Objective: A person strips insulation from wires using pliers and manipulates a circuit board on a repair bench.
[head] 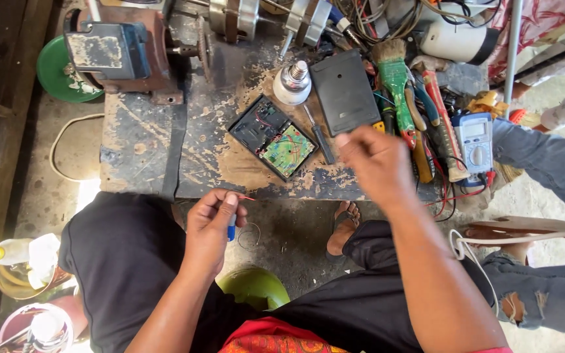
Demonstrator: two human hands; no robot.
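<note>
My left hand [214,219] is closed on a small blue-handled tool [231,230], with a thin red wire [246,197] sticking out near its fingertips, just below the workbench's front edge. My right hand [375,161] is blurred, fingers curled, over the bench's front edge beside a screwdriver [320,136]; whether it holds anything I cannot tell. Left of it lies an opened black case with a green circuit board [287,150]. Its black cover [345,91] lies behind, next to a bulb base [293,82].
A worn workbench [145,144] carries a rusty motor [119,49], a green paintbrush [395,75], pliers [441,124] and a blue multimeter [474,140]. Another person's jeans-clad legs [544,170] are at the right. A green container [254,285] sits between my knees.
</note>
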